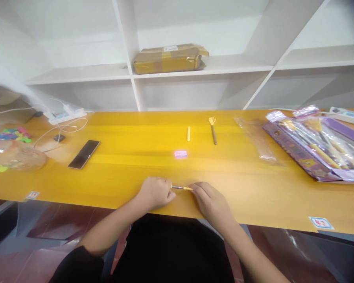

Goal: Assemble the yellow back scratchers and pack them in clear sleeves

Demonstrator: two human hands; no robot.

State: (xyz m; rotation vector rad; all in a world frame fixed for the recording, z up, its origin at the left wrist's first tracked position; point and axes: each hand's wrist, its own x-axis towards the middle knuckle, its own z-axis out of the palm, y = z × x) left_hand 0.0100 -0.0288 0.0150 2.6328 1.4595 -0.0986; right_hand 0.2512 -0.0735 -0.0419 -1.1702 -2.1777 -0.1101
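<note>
My left hand [156, 192] is closed around one end of a slim silver rod with yellow ends [177, 187], just above the table's front edge. At its other end, the pointed yellow tip meets the pinched fingertips of my right hand [211, 202]. Both ends of the rod are partly covered by my fingers. Farther back on the table lie a short pale-yellow stick [188, 133] and a small back scratcher [212, 130] with a yellow claw and dark handle. A small shiny pinkish-purple piece [181, 154] lies in front of them.
On the right, an open purple box [309, 157] holds several wrapped back scratchers, beside a clear plastic sleeve [258, 139]. A phone [84, 154], cables, a power strip [67, 116] and a clear jar [17, 154] with colourful pieces occupy the left. A taped carton [169, 59] sits on the shelf.
</note>
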